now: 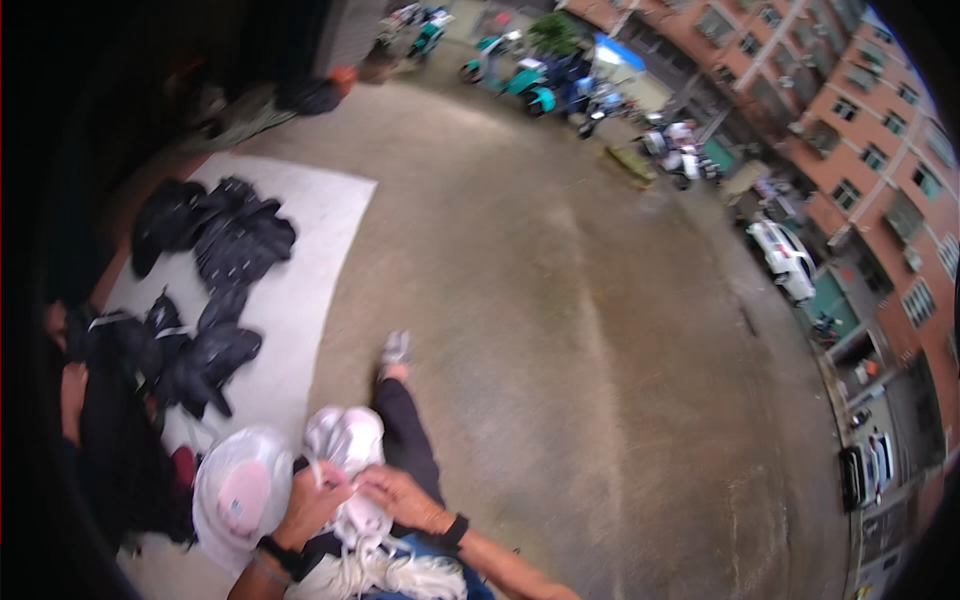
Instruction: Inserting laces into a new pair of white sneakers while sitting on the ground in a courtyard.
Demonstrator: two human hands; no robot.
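My left hand [312, 507] and my right hand [400, 497] meet low in the picture, above my lap, with fingers pinched. A thin white strap [318, 472] shows at my left fingers; what my right fingertips pinch is too small to make out. Just beyond my hands lie shiny pale pink cup-shaped pieces [345, 437], which look like bra cups. A bundle of cream-white straps [385, 577] rests on my lap below my wrists. Left of my left hand is a large white rounded cup [240, 490] with a pale pink inside.
Black cup-shaped pieces [240, 235] are heaped on a white sheet [325, 215] at the left. A person in dark clothes [125, 430] sits at the left edge. Wet concrete ground [560, 330] spreads ahead. Parked scooters [540, 90], a white car [782, 258] and brick buildings [850, 130] stand beyond.
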